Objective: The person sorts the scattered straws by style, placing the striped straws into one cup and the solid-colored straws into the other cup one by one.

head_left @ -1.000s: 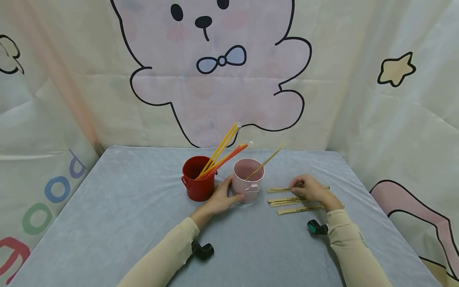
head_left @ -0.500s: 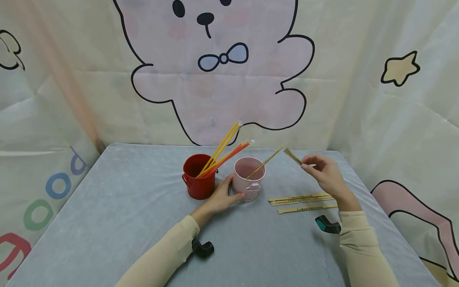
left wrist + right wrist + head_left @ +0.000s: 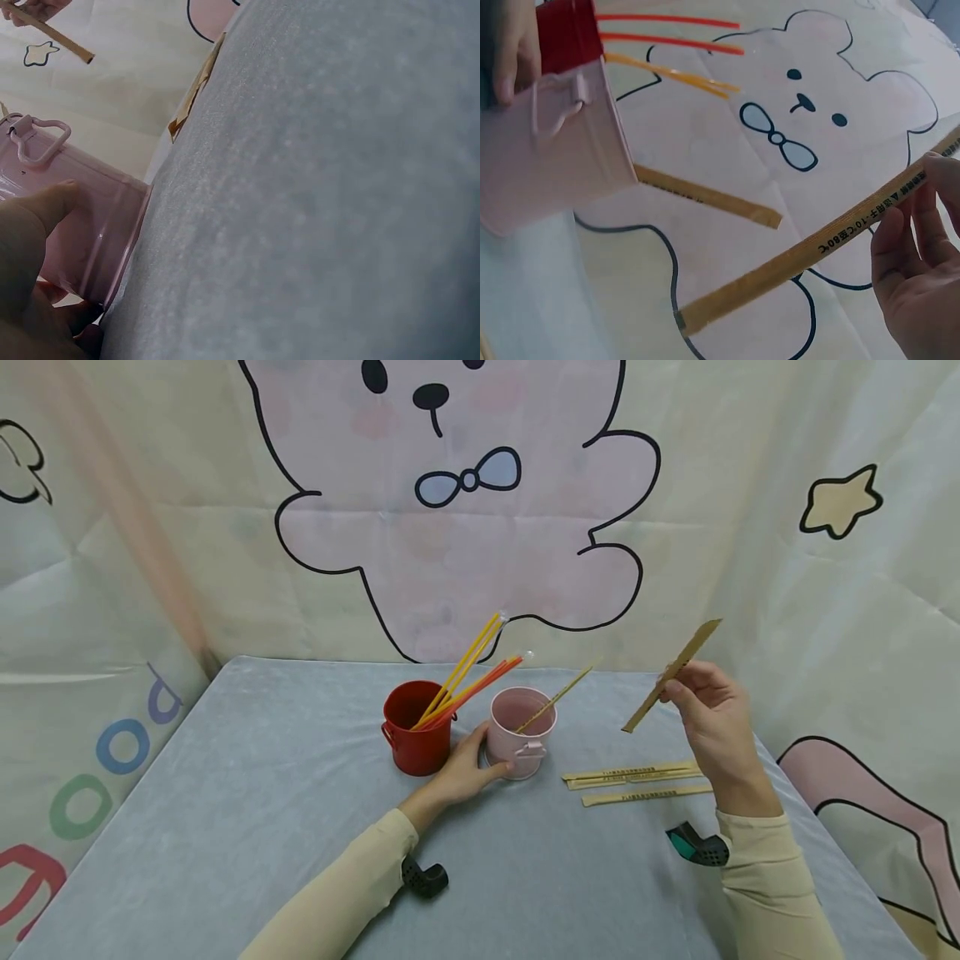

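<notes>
My left hand (image 3: 461, 770) grips the small pink bucket (image 3: 517, 752) low on its side, thumb in front and fingers round behind; the left wrist view shows the bucket's base on the cloth. One paper-wrapped straw (image 3: 553, 702) leans inside it, sticking out to the right. Raised above the table on the right, my right hand (image 3: 716, 727) pinches another paper-wrapped straw (image 3: 765, 281) near its middle, between thumb and fingers. Printed lettering runs along that brown wrapper. Below and left of this hand, several more wrapped straws (image 3: 637, 774) lie on the table.
Just left of the pink bucket stands a red bucket (image 3: 422, 753) holding several yellow and orange straws (image 3: 472, 681) in clear wrapping. A light blue cloth (image 3: 300, 777) covers the table. Printed curtains (image 3: 712, 568) hang behind it and at both sides.
My right hand has picked the far wrapped straw off the table and lifted it up and to the right, tilting it upright. My left hand stays on the pink bucket.
</notes>
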### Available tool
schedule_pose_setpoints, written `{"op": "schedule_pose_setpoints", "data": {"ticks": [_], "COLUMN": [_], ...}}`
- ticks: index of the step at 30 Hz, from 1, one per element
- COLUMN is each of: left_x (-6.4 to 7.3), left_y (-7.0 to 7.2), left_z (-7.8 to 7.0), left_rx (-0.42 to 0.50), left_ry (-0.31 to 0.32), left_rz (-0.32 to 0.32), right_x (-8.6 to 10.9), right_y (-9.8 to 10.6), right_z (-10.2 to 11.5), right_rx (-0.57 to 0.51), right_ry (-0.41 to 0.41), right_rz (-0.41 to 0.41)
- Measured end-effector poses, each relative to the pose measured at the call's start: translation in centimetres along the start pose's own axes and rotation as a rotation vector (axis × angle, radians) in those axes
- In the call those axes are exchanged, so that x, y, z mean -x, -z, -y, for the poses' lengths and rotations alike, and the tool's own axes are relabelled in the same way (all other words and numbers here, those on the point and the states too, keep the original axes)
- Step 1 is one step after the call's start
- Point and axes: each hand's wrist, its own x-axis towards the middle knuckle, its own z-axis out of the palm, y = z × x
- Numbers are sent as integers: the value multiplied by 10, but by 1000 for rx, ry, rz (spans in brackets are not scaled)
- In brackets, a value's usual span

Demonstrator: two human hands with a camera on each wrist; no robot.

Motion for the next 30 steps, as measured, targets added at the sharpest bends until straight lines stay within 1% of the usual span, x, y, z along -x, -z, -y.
{"op": "schedule_pose_setpoints", "data": {"ticks": [4, 10, 12, 14, 16, 19, 23, 26, 30], "left_x": [0, -1, -1, -1, -1, -1, -1, -1, -2], "left_y": [0, -1, -1, -1, -2, -2, -2, -2, -1], "left_z": [1, 1, 1, 2, 2, 2, 2, 2, 3], "left_rx": [6, 2, -2, -1, -2, 7, 7, 3, -3], "left_ry": [-7, -13, -13, -14, -18, -19, -12, -5, 4], "left_rz": [-4, -6, -6, -3, -2, 3, 5, 6, 9], "right_x": [-2, -4, -4, -3, -1, 3, 6, 7, 9], "right_y": [-5, -12, -14, -16, -17, -20, -24, -26, -29], "right_z": [5, 7, 6, 3, 0, -6, -17, -27, -42], "right_rx": [-173, -321, -355, -365, -353, -275, -200, -163, -61], "right_ry": [15, 10, 2, -6, -19, -52, -108, -160, -247], "right_rz": [18, 15, 11, 10, 4, -26, -68, -82, -112]}}
